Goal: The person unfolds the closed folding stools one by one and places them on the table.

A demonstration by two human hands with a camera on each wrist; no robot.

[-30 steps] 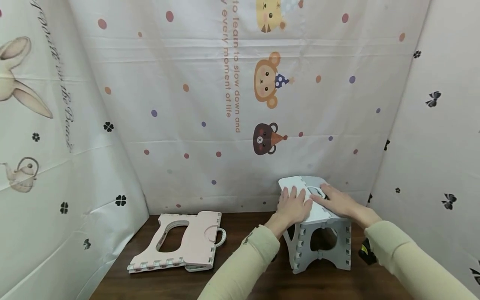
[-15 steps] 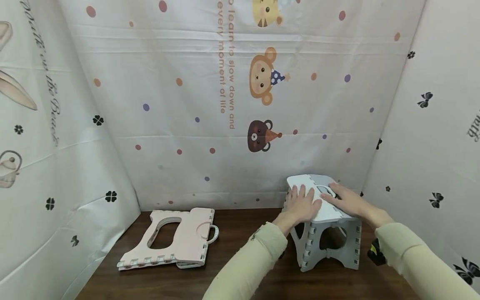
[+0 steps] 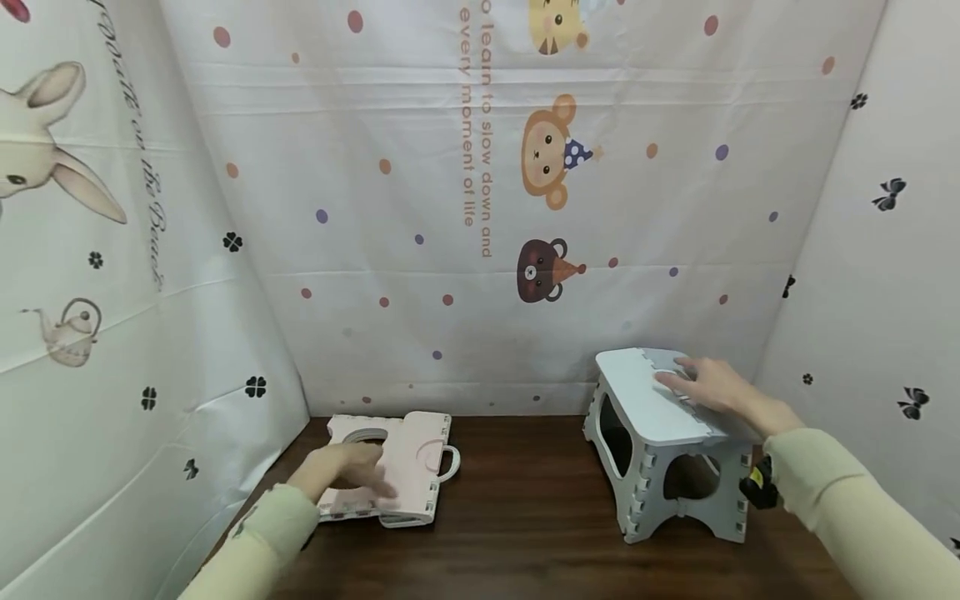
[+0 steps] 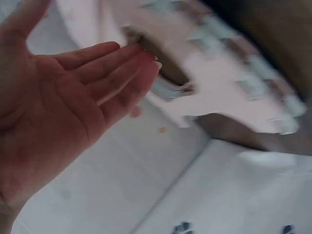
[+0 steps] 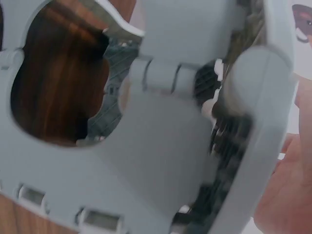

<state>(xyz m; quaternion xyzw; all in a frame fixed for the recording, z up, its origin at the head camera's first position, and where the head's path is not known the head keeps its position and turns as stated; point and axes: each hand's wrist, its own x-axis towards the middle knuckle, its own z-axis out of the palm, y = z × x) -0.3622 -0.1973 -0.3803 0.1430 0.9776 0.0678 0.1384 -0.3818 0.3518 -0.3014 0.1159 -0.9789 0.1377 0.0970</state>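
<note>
On the right stands an unfolded step stool (image 3: 637,408), pale blue-white and grey, with its legs spread. My right hand (image 3: 716,386) is at the grey part of its top, fingers fairly straight, near the small carry handle. In the right wrist view the stool's side panel (image 5: 141,161) partly hides that hand (image 5: 287,195). To the left a pink folding stool (image 3: 420,450) lies folded flat, its white loop handle (image 3: 452,463) pointing right. Over it is my left hand (image 3: 345,468); the left wrist view shows the palm (image 4: 63,102) with fingers extended. Contact with the stool cannot be told.
Both stools are on a dark brown wooden table (image 3: 517,500). A white patterned cloth (image 3: 465,350) hangs behind and along both sides. A black device with a yellow mark (image 3: 759,483) sits at the right wrist.
My left hand has lifted off the standing stool's top and swung left to the pink folded stool. The right hand stays at the standing stool. The head view has shifted slightly.
</note>
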